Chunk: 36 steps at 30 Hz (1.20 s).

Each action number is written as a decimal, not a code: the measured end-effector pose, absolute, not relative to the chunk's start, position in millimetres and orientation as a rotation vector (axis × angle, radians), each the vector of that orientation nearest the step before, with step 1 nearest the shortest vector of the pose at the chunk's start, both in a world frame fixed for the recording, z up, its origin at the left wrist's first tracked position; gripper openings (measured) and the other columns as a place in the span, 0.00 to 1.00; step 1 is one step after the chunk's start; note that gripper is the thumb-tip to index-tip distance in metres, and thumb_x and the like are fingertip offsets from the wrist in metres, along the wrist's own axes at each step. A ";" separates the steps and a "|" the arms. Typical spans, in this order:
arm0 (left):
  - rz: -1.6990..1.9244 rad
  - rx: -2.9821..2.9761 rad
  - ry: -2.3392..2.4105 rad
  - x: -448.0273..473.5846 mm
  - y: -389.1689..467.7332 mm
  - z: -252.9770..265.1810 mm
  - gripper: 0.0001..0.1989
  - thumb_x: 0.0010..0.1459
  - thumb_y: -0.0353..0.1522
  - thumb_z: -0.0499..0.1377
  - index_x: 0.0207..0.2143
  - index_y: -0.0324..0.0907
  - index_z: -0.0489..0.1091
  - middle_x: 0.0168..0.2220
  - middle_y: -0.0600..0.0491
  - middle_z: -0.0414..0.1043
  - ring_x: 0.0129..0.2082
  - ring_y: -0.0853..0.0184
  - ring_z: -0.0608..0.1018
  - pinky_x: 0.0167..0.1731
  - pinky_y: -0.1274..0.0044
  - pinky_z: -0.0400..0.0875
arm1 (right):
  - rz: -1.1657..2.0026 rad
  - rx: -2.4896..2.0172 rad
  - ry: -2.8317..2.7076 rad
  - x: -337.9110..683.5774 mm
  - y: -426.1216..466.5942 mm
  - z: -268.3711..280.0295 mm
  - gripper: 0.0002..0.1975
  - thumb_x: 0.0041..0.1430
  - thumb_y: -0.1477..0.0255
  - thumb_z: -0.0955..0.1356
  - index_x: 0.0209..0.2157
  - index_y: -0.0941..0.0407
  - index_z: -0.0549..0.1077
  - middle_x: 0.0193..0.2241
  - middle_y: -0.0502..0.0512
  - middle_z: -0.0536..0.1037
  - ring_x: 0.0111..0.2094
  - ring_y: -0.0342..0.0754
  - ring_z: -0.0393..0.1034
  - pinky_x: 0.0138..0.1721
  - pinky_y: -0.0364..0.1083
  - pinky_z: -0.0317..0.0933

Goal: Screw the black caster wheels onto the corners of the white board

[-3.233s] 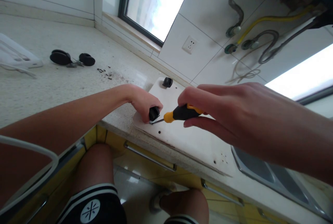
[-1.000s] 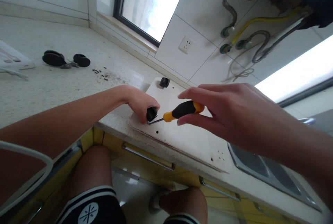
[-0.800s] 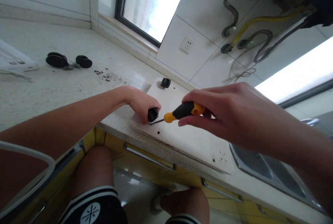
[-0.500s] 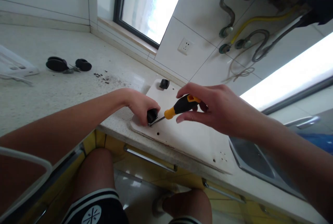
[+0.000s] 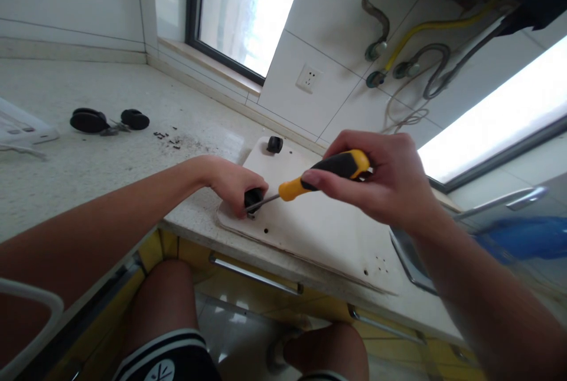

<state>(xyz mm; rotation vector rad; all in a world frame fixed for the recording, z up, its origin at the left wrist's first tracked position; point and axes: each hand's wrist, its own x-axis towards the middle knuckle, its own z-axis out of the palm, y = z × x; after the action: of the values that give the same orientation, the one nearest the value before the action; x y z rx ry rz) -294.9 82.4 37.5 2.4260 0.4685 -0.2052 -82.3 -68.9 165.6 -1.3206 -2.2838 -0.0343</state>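
A white board [image 5: 328, 233] with several small holes lies flat on the countertop. My left hand [image 5: 234, 185] is closed around a black caster wheel [image 5: 253, 199] at the board's near left corner. My right hand [image 5: 376, 177] grips a screwdriver [image 5: 325, 173] by its yellow and black handle, thumb along the top. The screwdriver's shaft points down to the left, its tip at the base of the caster. Whether the tip sits in a screw is hidden by my fingers. A second black caster [image 5: 275, 145] stands on the board's far left corner.
Two loose black casters [image 5: 90, 120] lie on the left of the countertop [image 5: 110, 162], near scattered screws [image 5: 167, 134] and dirt. A white plastic item [image 5: 24, 124] is at the far left. A metal sink [image 5: 410, 260] is on the right; hoses [image 5: 376, 12] hang on the tiled wall.
My right hand has turned and shifted right, and the screwdriver's handle has swung up and right. My left hand stays on the caster. The view has shifted a little.
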 end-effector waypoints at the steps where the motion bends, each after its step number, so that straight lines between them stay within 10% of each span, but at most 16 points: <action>1: -0.212 2.415 0.457 -295.2 82.5 37.2 0.21 0.46 0.35 0.68 0.45 0.44 0.73 0.42 0.53 0.81 0.41 0.60 0.80 0.40 0.73 0.73 | -0.009 -1.281 -2.184 -74.6 -60.8 162.5 0.26 0.63 0.46 0.78 0.28 0.54 0.78 0.18 0.45 0.69 0.21 0.39 0.57 0.25 0.45 0.50; 14: -0.248 2.464 0.559 -293.7 78.8 44.5 0.20 0.47 0.38 0.71 0.42 0.44 0.73 0.46 0.50 0.79 0.45 0.58 0.79 0.43 0.72 0.70 | 0.599 -1.036 -0.845 -48.0 76.5 11.3 0.35 0.50 0.37 0.75 0.25 0.49 0.57 0.15 0.37 0.55 0.15 0.36 0.46 0.16 0.42 0.36; 28: -0.287 2.294 0.692 -312.0 92.7 59.6 0.28 0.49 0.47 0.75 0.51 0.49 0.81 0.51 0.50 0.84 0.47 0.57 0.81 0.46 0.72 0.74 | 0.597 -0.997 -0.715 -33.8 68.6 3.2 0.34 0.53 0.38 0.74 0.25 0.49 0.55 0.15 0.38 0.54 0.16 0.37 0.48 0.16 0.42 0.40; 36: 0.246 2.301 1.735 -399.7 179.6 34.1 0.30 0.54 0.53 0.63 0.49 0.43 0.84 0.47 0.44 0.86 0.46 0.51 0.83 0.47 0.68 0.73 | 0.594 -0.968 -0.744 -34.3 70.8 1.7 0.36 0.51 0.37 0.77 0.23 0.50 0.58 0.15 0.39 0.56 0.16 0.37 0.50 0.16 0.43 0.41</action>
<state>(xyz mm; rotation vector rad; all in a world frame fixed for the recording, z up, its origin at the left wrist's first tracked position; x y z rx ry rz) -399.7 179.6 34.1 2.3013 1.7349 0.2461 -34.3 70.8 1.7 -0.9684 -0.7445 0.5936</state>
